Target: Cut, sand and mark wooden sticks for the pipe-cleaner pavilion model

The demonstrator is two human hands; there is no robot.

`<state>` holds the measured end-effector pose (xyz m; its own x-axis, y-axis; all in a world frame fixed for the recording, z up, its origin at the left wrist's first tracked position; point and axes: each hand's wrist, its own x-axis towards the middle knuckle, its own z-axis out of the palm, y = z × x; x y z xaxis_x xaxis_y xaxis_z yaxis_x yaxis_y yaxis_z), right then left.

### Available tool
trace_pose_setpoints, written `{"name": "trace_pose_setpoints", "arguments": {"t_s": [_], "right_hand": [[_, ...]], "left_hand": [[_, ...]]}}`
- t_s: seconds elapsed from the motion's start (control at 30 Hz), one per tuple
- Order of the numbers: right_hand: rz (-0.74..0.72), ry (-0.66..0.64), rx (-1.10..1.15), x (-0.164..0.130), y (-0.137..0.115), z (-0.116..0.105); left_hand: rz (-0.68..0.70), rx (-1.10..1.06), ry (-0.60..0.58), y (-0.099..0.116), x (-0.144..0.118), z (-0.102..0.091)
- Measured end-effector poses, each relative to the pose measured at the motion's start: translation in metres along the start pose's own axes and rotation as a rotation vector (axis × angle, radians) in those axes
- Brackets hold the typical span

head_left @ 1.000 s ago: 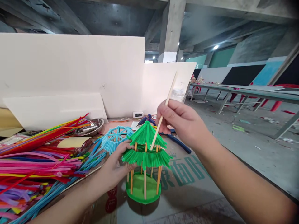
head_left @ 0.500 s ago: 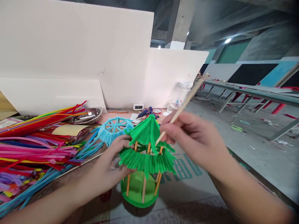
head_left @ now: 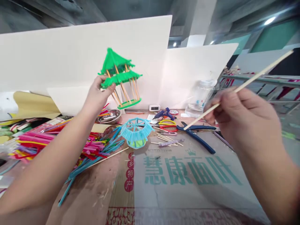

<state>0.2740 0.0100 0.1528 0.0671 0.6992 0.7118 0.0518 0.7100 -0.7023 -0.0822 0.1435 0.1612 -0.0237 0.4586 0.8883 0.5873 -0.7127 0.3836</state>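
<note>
The green pavilion model (head_left: 119, 78) is held up in the air, tilted so that its round base points down and to the right. It consists of a two-tier roof of green fuzzy stems, thin wooden posts and a flat green base disc. The left hand (head_left: 98, 93) grasps it at the lower roof tier — fingers closed around the roof's left edge, arm extended upward from the lower left. Behind the model stands a white foam board (head_left: 58, 59).

The right hand (head_left: 236, 118), well to the right of the model, pinches a long wooden stick (head_left: 239, 89) between thumb and fingers. The stick runs diagonally, its lower tip toward the model's side and its upper end toward the top right corner. It touches nothing but the hand.

Below the model, on the cardboard-covered table (head_left: 182, 181), lies a light blue dome frame (head_left: 136, 132) of fuzzy stems. To the lower left of the model sits a heap of coloured pipe cleaners (head_left: 53, 143), and just below it a metal dish (head_left: 110, 117).

To the lower right of the model lie blue-handled pliers (head_left: 199, 134), a blue glue gun (head_left: 162, 114) and several short sticks (head_left: 164, 139). A small white clock (head_left: 154, 107) stands against the board just right of the model's base — further right stands a clear plastic jar (head_left: 199, 98).
</note>
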Motion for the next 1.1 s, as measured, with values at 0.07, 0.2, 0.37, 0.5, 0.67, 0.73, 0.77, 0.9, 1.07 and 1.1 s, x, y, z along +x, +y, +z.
{"name": "trace_pose_setpoints", "arguments": {"t_s": [0.07,0.2,0.37,0.5,0.67,0.73,0.77,0.9,1.07,1.1], "right_hand": [[0.027,-0.076,-0.024,-0.002,0.006,0.004],[0.121,-0.208,-0.047,-0.003,0.015,0.004],[0.188,-0.309,-0.073,-0.003,0.02,0.011],[0.202,-0.338,-0.094,-0.002,0.024,0.013],[0.198,-0.315,-0.112,-0.002,0.023,0.012],[0.193,-0.319,-0.107,-0.002,0.021,0.013],[0.193,-0.323,-0.106,-0.003,0.02,0.013],[0.198,-0.32,-0.105,-0.004,0.018,0.014],[0.179,-0.318,-0.095,-0.003,0.021,0.01],[0.177,-0.32,-0.096,-0.003,0.022,0.01]], "left_hand": [[-0.087,0.019,-0.089,-0.026,-0.002,0.019],[-0.235,0.07,-0.259,-0.061,-0.032,0.059],[-0.386,0.123,-0.394,-0.086,-0.067,0.081],[-0.426,0.182,-0.418,-0.097,-0.073,0.076],[-0.396,0.302,-0.448,-0.102,-0.073,0.069],[-0.376,0.366,-0.451,-0.103,-0.074,0.068],[-0.369,0.397,-0.453,-0.103,-0.074,0.068],[-0.344,0.499,-0.467,-0.104,-0.074,0.065],[-0.266,0.613,-0.505,-0.1,-0.074,0.058],[-0.246,0.633,-0.511,-0.099,-0.075,0.057]]}}
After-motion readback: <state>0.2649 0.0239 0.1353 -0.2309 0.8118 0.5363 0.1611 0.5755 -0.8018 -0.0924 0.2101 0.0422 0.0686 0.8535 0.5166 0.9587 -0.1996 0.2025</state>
